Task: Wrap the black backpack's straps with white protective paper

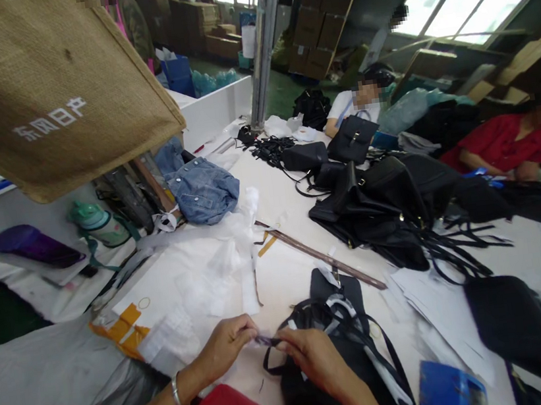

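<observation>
The left hand (225,349) and right hand (315,356) are positioned low in the view, near each other; each pinches one end of a small dark strip (267,341) between thumb and fingers; the strip is held above the near side of the desk (274,192), its exact form too blurred to identify. A black bag (299,401) lies on the desk, partly beneath the right hand and forearm; its flap extends away from the person, with straps and pale wrapping across it. Clear plastic sheeting (210,270) lies ahead of the left hand; a long brown strip (330,258) lies diagonally beyond the black bag. White paper sheets (437,310) and a blue object (447,388) are located to the right; a heap of black bags (380,201) occupies the far right part of the desk; a denim bag (206,191) stands at the far left, beyond the sheeting.
</observation>
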A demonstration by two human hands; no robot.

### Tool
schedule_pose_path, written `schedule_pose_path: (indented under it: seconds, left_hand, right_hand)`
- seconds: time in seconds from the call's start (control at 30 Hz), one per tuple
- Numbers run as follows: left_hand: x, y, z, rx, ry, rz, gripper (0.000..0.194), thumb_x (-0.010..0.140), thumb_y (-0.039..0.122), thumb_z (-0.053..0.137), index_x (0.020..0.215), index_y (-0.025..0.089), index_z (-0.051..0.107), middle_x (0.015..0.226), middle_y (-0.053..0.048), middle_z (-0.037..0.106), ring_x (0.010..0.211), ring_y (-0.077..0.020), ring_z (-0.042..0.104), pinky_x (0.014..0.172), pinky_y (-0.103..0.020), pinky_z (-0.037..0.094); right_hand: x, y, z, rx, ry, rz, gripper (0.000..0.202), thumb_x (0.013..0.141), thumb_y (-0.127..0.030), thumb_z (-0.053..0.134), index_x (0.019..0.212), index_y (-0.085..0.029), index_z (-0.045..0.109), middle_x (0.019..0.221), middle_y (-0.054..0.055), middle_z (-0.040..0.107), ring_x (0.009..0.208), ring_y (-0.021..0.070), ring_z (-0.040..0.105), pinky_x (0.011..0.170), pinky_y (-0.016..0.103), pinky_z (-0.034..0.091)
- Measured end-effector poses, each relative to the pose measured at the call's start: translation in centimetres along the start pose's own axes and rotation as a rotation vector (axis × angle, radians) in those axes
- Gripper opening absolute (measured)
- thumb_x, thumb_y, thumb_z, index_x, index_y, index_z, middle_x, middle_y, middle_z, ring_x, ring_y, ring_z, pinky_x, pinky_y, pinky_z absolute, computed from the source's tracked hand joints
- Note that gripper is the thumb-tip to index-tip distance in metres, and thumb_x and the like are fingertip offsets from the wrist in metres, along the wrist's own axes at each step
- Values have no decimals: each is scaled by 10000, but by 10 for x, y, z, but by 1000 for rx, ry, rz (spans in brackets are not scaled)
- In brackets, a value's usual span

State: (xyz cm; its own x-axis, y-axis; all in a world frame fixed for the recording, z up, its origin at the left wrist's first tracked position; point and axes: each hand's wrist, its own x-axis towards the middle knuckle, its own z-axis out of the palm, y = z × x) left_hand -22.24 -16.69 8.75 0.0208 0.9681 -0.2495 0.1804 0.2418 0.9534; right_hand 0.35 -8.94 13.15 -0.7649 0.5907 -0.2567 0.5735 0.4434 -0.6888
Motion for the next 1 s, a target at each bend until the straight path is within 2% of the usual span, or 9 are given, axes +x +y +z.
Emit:
schedule_pose_path:
  seconds: [0.17, 0.27, 0.37, 0.47, 0.53, 0.63, 0.83, 0.93, 1.0]
  left_hand:
    - [-5, -6, 13, -143, -82, -59, 228, 858, 365, 590, 814, 157, 672, 752, -18, 680, 724, -167, 589, 678, -260, 409]
    - [-6, -12, 20, -298, -113, -116, 194, 813, 339, 643, 769, 152, 620, 692, -3, 648, 663, -151, 579, 640, -256, 417]
    - [-6, -14, 19, -329, -142, -135, 167, 802, 304, 650, 755, 157, 586, 680, 4, 633, 648, -146, 582, 633, -256, 427]
    - [-7, -14, 12, -231, -113, -127, 156, 837, 309, 605, 781, 165, 588, 687, 7, 628, 647, -146, 582, 622, -249, 425]
    - [-7, -13, 7, -146, -59, -111, 170, 863, 324, 570, 787, 174, 586, 694, 10, 620, 656, -148, 581, 623, -247, 422]
    - [-5, -11, 4, 38, -6, -63, 212, 908, 345, 507, 793, 187, 591, 693, 16, 612, 669, -153, 579, 644, -254, 410]
    - [-1, -3, 12, 465, -50, 174, 288, 975, 371, 404, 822, 220, 596, 809, -4, 641, 820, -189, 568, 745, -286, 381]
    - [-4, -1, 9, 508, -77, 200, 308, 983, 392, 383, 813, 224, 576, 822, -7, 636, 834, -192, 569, 767, -293, 390]
    - [-5, -1, 6, 511, -65, 170, 298, 979, 398, 392, 813, 227, 571, 829, -6, 640, 839, -192, 578, 772, -295, 395]
  right_hand:
    - [8, -9, 6, -91, -41, 42, 226, 944, -316, 500, 1112, -263, 642, 721, 9, 713, 688, 184, 660, 592, 238, 318]
    - [16, -16, 15, -103, -68, 15, 222, 921, -307, 524, 1108, -237, 620, 759, 30, 722, 742, 200, 674, 608, 238, 330]
    - [18, -14, 20, -65, -85, -10, 280, 903, -325, 554, 1165, -229, 573, 803, 33, 721, 797, 213, 676, 636, 240, 352]
    - [9, 1, 19, 71, -40, 17, 354, 874, -289, 594, 1215, -241, 515, 880, 15, 711, 827, 197, 662, 682, 238, 385]
    - [1, 15, 18, 152, 53, 66, 255, 881, -257, 571, 1132, -228, 535, 935, 21, 695, 845, 185, 645, 721, 243, 401]
    - [-6, 27, 21, 213, 189, 127, 88, 924, -249, 489, 950, -209, 563, 862, 15, 658, 794, 164, 612, 717, 245, 401]
    - [5, 6, 44, 217, 170, 62, 86, 917, -239, 516, 887, -221, 594, 777, -7, 627, 729, 147, 572, 665, 237, 369]
    - [7, 2, 54, 364, 182, 69, 70, 901, -241, 541, 962, -233, 575, 809, -8, 643, 755, 153, 592, 690, 246, 398]
    - [4, 9, 59, 540, 205, 88, 180, 866, -251, 594, 1039, -238, 549, 889, 1, 654, 801, 158, 608, 720, 255, 428]
